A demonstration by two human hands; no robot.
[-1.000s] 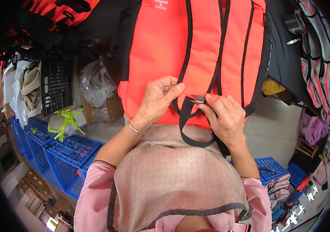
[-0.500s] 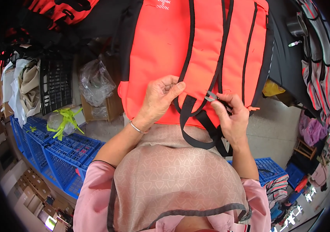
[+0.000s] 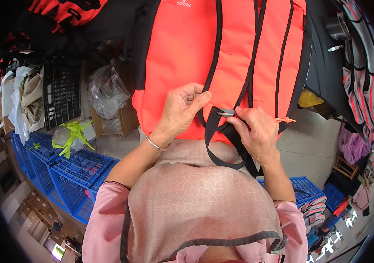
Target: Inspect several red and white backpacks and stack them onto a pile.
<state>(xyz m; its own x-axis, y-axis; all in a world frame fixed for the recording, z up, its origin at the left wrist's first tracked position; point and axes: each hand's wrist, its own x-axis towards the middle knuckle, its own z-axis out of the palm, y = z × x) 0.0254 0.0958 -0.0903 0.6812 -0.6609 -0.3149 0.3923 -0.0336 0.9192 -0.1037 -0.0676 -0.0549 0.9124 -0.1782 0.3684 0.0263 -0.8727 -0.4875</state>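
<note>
Orange bag [image 3: 178,57] lies before you, straps up; your left hand [image 3: 179,111] pinches a strap's [image 3: 233,65] edge, seemingly to steady it, while your right hand's [image 3: 258,131] fingers pinch snips [image 3: 227,113], tips meeting black webbing [image 3: 210,132].

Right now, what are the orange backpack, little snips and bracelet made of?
The orange backpack looks like matte cloth, maybe polyester: it bends softly and barely shines. The little snips have smooth, metal-looking blades, perhaps steel: thin and grey. The bracelet seems polished metal, maybe silver: it's shiny.
</note>
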